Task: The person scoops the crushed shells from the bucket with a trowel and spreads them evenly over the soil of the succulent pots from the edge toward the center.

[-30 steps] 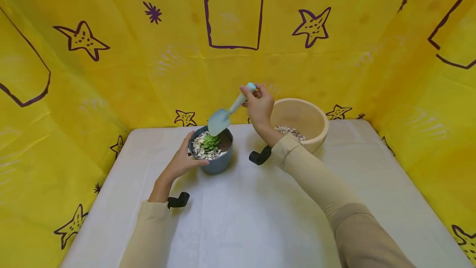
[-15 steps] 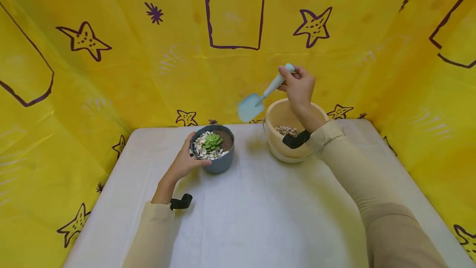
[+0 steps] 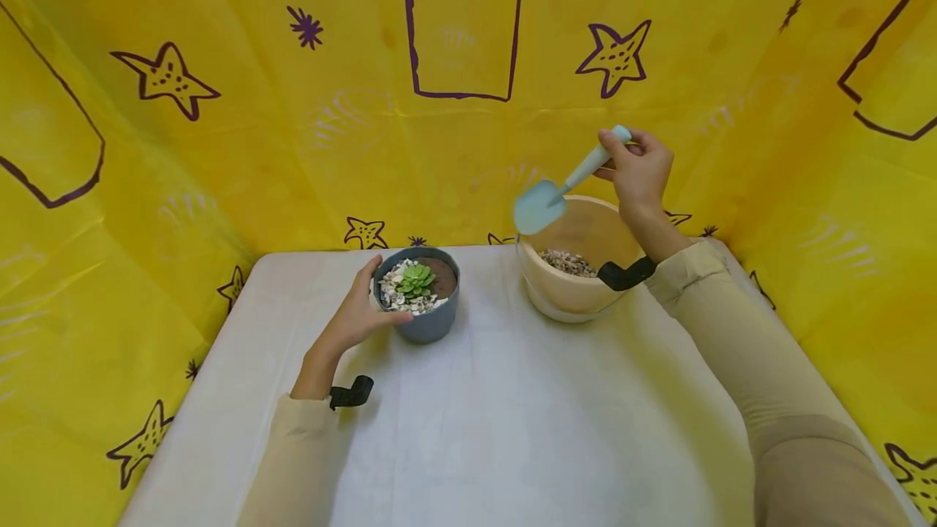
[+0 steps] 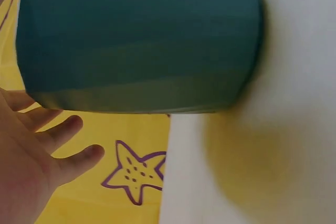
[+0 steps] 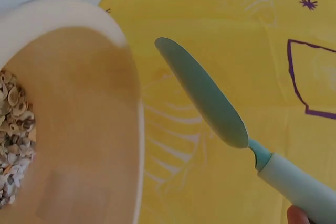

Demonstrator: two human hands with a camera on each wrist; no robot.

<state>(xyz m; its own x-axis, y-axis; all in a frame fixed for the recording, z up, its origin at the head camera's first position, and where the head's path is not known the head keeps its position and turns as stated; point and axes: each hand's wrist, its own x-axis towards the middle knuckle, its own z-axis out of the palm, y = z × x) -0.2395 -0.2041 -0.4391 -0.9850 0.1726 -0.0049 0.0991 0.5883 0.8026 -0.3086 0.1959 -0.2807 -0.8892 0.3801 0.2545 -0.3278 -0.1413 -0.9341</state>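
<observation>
A blue-grey flower pot stands on the table, holding a green succulent amid white gravel, with bare brown soil at the right. My left hand grips this pot from its left side, thumb at the near rim; in the left wrist view some fingers spread away from its wall. In my right hand, a light-blue trowel is pinched by the handle, blade pointing down-left. Its blade overlaps the left rim of a cream pot and looks bare in the right wrist view.
Mixed gravel lies at the bottom of the cream pot, right of the planted one. Both pots stand toward the far edge of the white table. Yellow patterned cloth encloses the back and sides.
My right hand has carried the trowel rightward, from above the succulent to the cream pot's rim. My left hand and the planted pot have stayed in place.
</observation>
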